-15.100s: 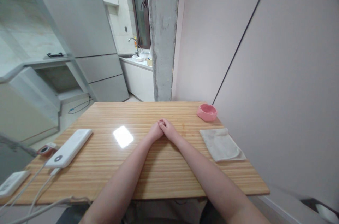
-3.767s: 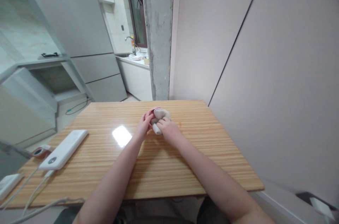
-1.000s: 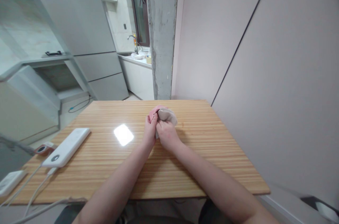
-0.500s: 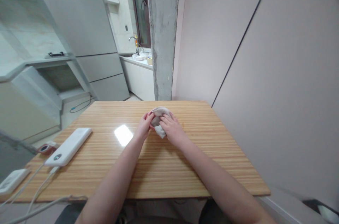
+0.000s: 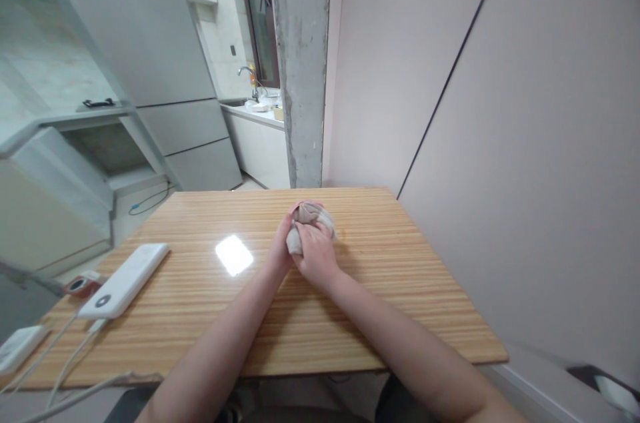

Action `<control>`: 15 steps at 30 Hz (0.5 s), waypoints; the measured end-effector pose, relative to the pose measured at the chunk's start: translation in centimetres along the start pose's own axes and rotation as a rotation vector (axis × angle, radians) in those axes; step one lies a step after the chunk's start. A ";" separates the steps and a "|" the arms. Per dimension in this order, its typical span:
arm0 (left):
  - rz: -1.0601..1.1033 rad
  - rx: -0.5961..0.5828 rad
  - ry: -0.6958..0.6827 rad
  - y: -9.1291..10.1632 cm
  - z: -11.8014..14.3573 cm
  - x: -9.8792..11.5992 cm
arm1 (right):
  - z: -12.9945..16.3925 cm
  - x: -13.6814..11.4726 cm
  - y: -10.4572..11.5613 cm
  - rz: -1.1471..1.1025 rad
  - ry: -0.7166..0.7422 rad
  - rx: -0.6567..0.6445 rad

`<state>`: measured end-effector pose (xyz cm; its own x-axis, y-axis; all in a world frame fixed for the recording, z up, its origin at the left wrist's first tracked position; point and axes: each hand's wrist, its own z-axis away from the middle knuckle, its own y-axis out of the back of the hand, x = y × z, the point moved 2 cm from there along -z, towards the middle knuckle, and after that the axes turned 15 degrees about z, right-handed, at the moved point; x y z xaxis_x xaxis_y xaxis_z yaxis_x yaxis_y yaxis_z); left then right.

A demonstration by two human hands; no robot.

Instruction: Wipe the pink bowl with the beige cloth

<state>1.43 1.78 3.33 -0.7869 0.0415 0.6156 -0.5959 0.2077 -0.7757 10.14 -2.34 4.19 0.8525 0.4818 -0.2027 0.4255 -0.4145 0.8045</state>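
While half a second earlier the right hand (image 5: 314, 255) lay flat over the cloth (image 5: 311, 217), it now bunched the cloth tightly; the left hand (image 5: 281, 243) gripped the pink object, almost hidden, above the middle of the bench (image 5: 400, 289).

Wooden table (image 5: 350, 316) — striped light grain, glossy, with a bright light reflection left of centre. On its left part: white power bank (image 5: 124, 279) lying diagonally, a small red-and-grey device (image 5: 77, 285) just beside it at the edge, a white adapter (image 5: 17, 346) at the near-left corner — white cables (image 5: 75, 359) trail off the near edge.
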 end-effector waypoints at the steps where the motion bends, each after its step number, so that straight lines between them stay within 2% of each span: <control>1: 0.020 -0.025 0.032 -0.2 0.2 0.1 | 0.0 0.3 0.2 0.010 0.004 0.009; 3: 0.029 -0.023 0.095 -0.4 0.4 0.4 | -0.1 1.0 0.4 0.030 0.032 0.002; 6: 0.013 0.057 0.173 -0.1 0.4 0.5 | -0.6 2.2 0.3 0.032 0.112 -0.048; 11: 0.007 0.119 0.055 0.5 -0.4 1.3 | -1.2 3.3 0.7 -0.103 0.285 -0.098; 13: -0.009 0.150 0.017 0.7 -0.6 1.6 | -1.0 3.9 1.4 -0.141 0.229 -0.021; 15: -0.016 0.138 0.012 0.7 -0.6 1.6 | -0.7 4.8 2.3 -0.124 0.034 0.180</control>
<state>-0.17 2.53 3.92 -0.7758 0.0513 0.6289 -0.6252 0.0720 -0.7771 15.05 -0.46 5.45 0.7811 0.5620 -0.2721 0.5760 -0.4802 0.6616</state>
